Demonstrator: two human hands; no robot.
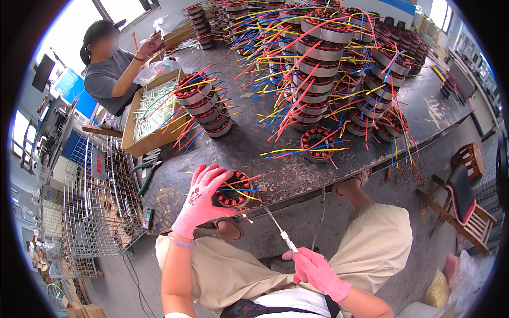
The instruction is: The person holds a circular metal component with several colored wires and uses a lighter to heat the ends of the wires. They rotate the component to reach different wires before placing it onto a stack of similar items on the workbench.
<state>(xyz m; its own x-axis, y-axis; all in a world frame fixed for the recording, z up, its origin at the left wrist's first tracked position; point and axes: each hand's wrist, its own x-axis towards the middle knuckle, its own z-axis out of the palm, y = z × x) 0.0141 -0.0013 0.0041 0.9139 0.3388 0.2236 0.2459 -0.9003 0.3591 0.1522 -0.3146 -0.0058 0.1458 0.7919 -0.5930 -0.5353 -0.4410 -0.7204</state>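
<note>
My left hand (pixel 200 200), in a pink glove, is closed round the side of a small motor stator (pixel 231 198) at the table's near edge. Red coils line its ring, and red, blue and yellow leads stick out to the right. A thin lead with a white piece (pixel 247 218) hangs below it. My right hand (pixel 318 271), gloved alike, grips what looks like a soldering iron (pixel 285 238). Its long thin shaft points up and left, with the tip close to the stator's leads; whether it touches them I cannot tell. The handle is mostly hidden in my fingers.
Tall stacks of wired stators (pixel 317 69) fill the far table. A shorter stack (pixel 204 108) stands beside a cardboard box (pixel 154 119) of white sleeves. Green-handled pliers (pixel 146 172) lie at the left edge, near a wire rack (pixel 98 201). A co-worker (pixel 114 69) sits far left.
</note>
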